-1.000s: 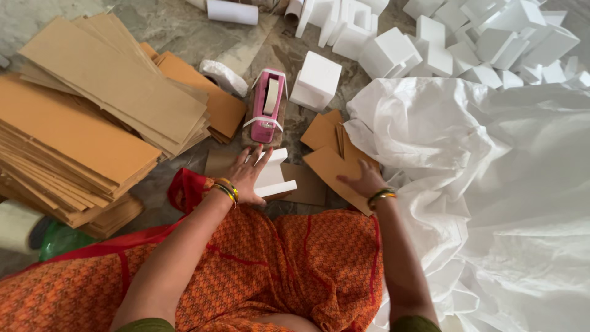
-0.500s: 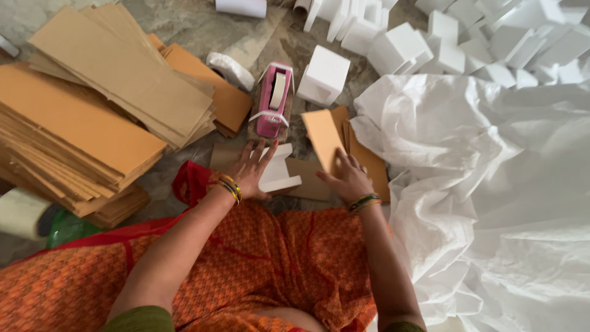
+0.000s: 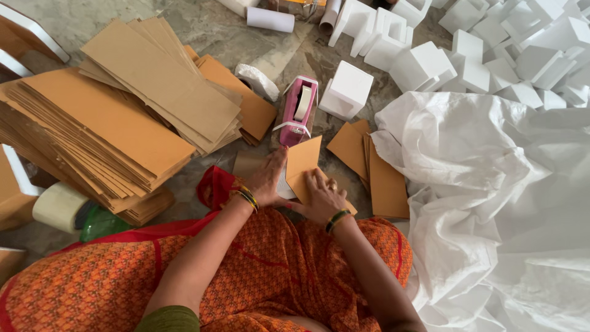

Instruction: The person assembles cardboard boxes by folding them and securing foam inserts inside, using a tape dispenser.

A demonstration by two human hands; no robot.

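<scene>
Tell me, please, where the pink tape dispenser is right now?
In the head view, the pink tape dispenser stands on the floor just beyond both hands, left of a white box and right of the stacked cardboard sheets.

Both forearms reach forward from the lap toward twelve o'clock and converge, so the two hands sit just beside each other, thumbs nearly touching. The left hand [image 3: 268,182] lies palm down with fingers stretched flat toward one o'clock, bangles at its wrist. The right hand [image 3: 322,195] is also palm down, fingers spread and pressing flat toward eleven o'clock, a ring on one finger and bangles on the wrist
</scene>
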